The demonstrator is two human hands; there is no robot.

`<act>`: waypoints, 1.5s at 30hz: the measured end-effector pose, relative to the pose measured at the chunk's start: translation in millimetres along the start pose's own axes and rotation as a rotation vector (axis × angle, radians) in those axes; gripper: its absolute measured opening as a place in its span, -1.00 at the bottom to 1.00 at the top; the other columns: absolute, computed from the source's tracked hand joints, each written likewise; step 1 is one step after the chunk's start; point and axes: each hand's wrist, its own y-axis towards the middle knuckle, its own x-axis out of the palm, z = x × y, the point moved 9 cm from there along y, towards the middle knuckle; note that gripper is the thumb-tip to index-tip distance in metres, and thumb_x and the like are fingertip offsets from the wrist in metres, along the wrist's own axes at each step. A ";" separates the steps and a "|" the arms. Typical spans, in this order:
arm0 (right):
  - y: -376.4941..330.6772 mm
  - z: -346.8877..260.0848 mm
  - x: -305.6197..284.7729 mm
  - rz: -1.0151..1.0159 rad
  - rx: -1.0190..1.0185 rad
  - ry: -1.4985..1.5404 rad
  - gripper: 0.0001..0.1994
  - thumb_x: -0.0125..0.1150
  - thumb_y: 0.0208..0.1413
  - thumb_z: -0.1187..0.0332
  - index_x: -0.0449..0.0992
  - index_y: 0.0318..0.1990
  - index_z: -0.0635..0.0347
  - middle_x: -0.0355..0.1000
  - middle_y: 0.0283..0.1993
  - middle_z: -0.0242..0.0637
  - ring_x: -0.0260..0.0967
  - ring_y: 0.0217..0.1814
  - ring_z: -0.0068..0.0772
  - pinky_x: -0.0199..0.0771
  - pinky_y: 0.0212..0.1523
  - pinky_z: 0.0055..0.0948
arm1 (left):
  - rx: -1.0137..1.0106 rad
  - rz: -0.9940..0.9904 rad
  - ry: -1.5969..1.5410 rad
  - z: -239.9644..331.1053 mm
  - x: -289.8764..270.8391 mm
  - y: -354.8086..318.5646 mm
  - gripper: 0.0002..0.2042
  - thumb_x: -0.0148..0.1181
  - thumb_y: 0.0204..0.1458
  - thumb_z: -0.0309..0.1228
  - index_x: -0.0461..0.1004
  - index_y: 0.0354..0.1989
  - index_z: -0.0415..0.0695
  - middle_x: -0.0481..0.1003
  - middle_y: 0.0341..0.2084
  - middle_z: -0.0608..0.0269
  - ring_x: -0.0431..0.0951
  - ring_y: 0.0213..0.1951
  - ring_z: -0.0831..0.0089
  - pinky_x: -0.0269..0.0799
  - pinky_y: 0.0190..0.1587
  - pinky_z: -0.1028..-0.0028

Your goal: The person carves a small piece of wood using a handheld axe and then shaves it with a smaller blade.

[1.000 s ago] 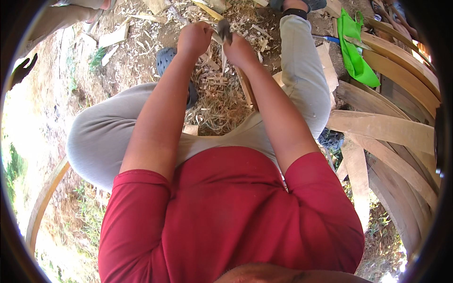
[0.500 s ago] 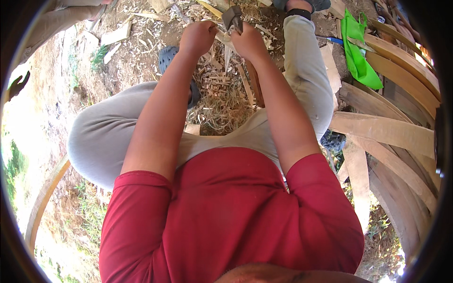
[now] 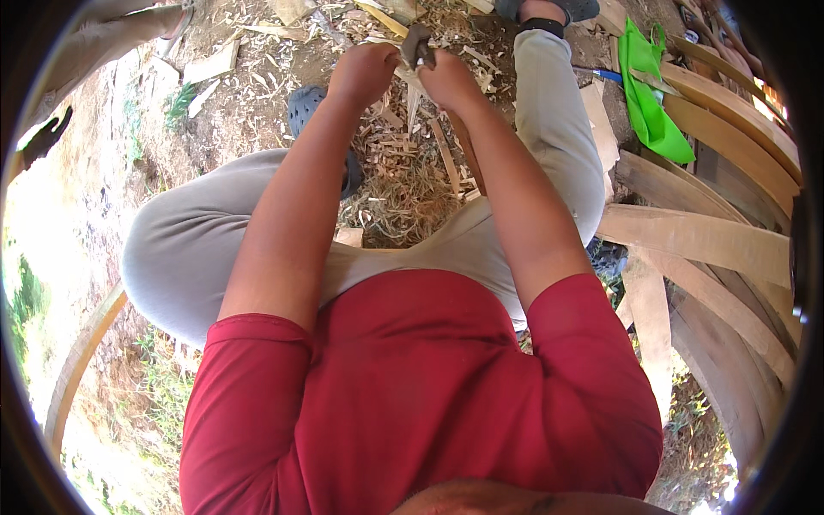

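My left hand (image 3: 364,75) is closed on a pale piece of wood (image 3: 410,79), which shows beside its fingers; most of the piece is hidden. Close to its right, my right hand (image 3: 450,80) grips an adze-like chopping tool (image 3: 418,45). That tool has a dark metal head, which rises above my fist between the two hands. Its brown wooden handle runs back under my right forearm toward my lap. The cutting edge cannot be made out.
Wood chips (image 3: 399,159) litter the ground between my legs. On the right, curved wooden boards (image 3: 695,236) are piled near a bright green bag (image 3: 650,112). One curved strip (image 3: 73,378) stands at left. Another person's leg (image 3: 112,47) is at the upper left.
The tool's head has shifted slightly left and tilted, and its handle has swung a little. My left hand has moved slightly; both hands keep their grip.
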 end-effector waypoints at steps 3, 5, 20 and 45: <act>-4.9 1.7 -8.7 0.036 0.038 0.104 -0.63 0.15 0.25 0.19 0.56 0.08 0.23 0.62 -0.03 0.15 0.61 0.09 0.16 0.55 0.11 0.02 | 0.034 0.045 -0.034 13.3 -4.6 -0.6 -0.79 0.23 0.22 -0.23 0.70 -0.11 -0.02 0.68 -0.22 0.01 0.67 -0.15 -0.07 0.59 -0.04 0.04; -13.4 -3.8 -0.8 0.087 0.018 0.047 -0.62 0.15 0.25 0.18 0.56 0.10 0.24 0.62 -0.03 0.15 0.60 0.10 0.14 0.55 0.12 0.01 | 0.007 0.037 -0.053 12.4 -2.5 -3.8 -0.79 0.24 0.22 -0.24 0.70 -0.12 -0.04 0.68 -0.23 0.01 0.67 -0.14 -0.07 0.58 -0.03 0.04; -23.2 -2.4 -6.5 0.017 0.025 0.112 -0.64 0.10 0.27 0.24 0.56 0.08 0.30 0.61 -0.02 0.17 0.60 0.07 0.19 0.56 0.12 0.00 | 0.058 0.031 0.046 12.8 -0.9 2.5 -0.81 0.17 0.24 -0.28 0.65 -0.19 -0.08 0.65 -0.30 0.01 0.65 -0.17 -0.07 0.55 -0.09 0.03; -14.5 14.4 12.2 0.098 0.076 0.179 -0.64 0.15 0.25 0.22 0.55 0.07 0.26 0.62 -0.04 0.14 0.60 0.08 0.15 0.56 0.13 0.01 | -0.252 0.101 -0.023 -6.8 -1.7 -7.3 -0.68 0.36 0.15 -0.11 0.69 -0.22 -0.15 0.68 -0.32 -0.05 0.69 -0.20 -0.06 0.59 -0.08 0.10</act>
